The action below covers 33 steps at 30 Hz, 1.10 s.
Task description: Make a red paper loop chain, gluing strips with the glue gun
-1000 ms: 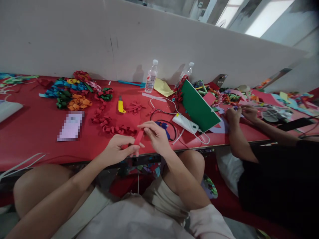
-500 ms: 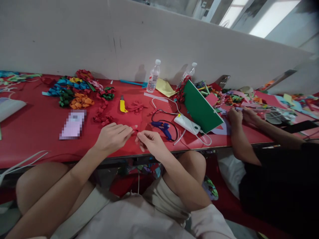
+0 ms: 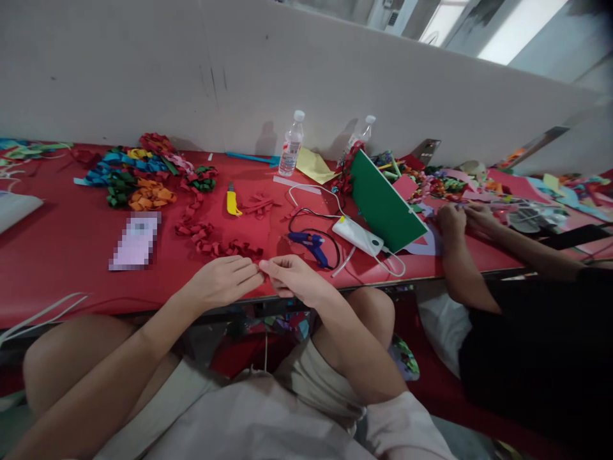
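Near the table's front edge, my left hand (image 3: pixel 225 281) and my right hand (image 3: pixel 297 278) meet fingertip to fingertip. Both are closed in a pinch on the end of a red paper chain (image 3: pixel 205 243), most of that end being hidden by the fingers. Behind my left hand the chain's links run back across the red table (image 3: pixel 96 291) to a heap of coloured paper chains (image 3: pixel 138 176). Loose red paper strips (image 3: pixel 258 204) lie beyond my hands, beside a yellow utility knife (image 3: pixel 232 201). A blue glue gun (image 3: pixel 311 246) rests just past my right hand.
A white power bank (image 3: pixel 358 235) with cables and a tilted green board (image 3: pixel 385 201) are to the right. Two water bottles (image 3: pixel 291 145) stand by the wall. A phone (image 3: pixel 135 241) lies on the left. A co-worker's hands (image 3: pixel 453 223) work at the right.
My hands have come closer together, fingertips now touching, and sit slightly lower. More of the red chain shows behind my left hand. The whole view has shifted a little.
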Tool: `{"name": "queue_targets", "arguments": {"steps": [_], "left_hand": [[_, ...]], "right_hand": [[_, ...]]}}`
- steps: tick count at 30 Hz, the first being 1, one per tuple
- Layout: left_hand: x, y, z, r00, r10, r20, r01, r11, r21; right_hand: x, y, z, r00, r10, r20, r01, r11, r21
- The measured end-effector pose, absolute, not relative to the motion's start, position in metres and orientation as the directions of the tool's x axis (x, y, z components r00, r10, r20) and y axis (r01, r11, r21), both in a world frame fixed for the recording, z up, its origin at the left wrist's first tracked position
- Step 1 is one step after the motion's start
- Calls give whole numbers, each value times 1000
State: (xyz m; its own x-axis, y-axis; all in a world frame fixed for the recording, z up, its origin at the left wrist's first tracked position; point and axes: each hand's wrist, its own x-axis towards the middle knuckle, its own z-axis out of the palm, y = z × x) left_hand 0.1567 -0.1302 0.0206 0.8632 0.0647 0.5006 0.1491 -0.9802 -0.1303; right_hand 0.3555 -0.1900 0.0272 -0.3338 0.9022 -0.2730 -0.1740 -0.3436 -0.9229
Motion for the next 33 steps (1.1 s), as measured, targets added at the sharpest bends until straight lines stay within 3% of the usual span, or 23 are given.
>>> {"name": "queue_targets", "arguments": {"steps": [4,7,10,13,15,18,20,24,26,30,33], "left_hand": [[150,-132,23,860,-4,510,92,-982,-163],[152,-132,23,853,81,516,156,-982,-103],[161,-129,22,822,270,502,344,-937,-59],[169,-126,17,791,391,470,475,-877,-70],[169,-122,13,726,501,471,559,-829,21],[163,-118,9,573,716,398,642,-694,325],[160,-115,9,513,787,342,630,-616,473],[161,-112,12,516,759,398,543,-649,533],[165,-113,12,522,753,401,485,-649,586],[176,-117,4,430,847,313,344,-475,810],[181,-115,-4,447,835,321,304,-479,824]], "right_hand": [[355,-194,30,-418,847,-328,-65,-388,-919],[354,-194,26,-397,878,-268,-28,-303,-953],[356,-189,23,-159,984,-83,64,-74,-995],[362,-184,22,36,985,166,304,148,-941],[365,-181,21,50,963,266,464,214,-860],[370,-178,18,22,941,338,618,253,-745],[371,-178,15,-11,933,360,665,276,-694],[372,-179,15,-54,928,368,680,304,-667],[371,-180,18,-28,931,365,609,305,-732],[366,-179,21,54,954,296,393,252,-884],[368,-176,20,86,965,249,391,197,-899]]}}
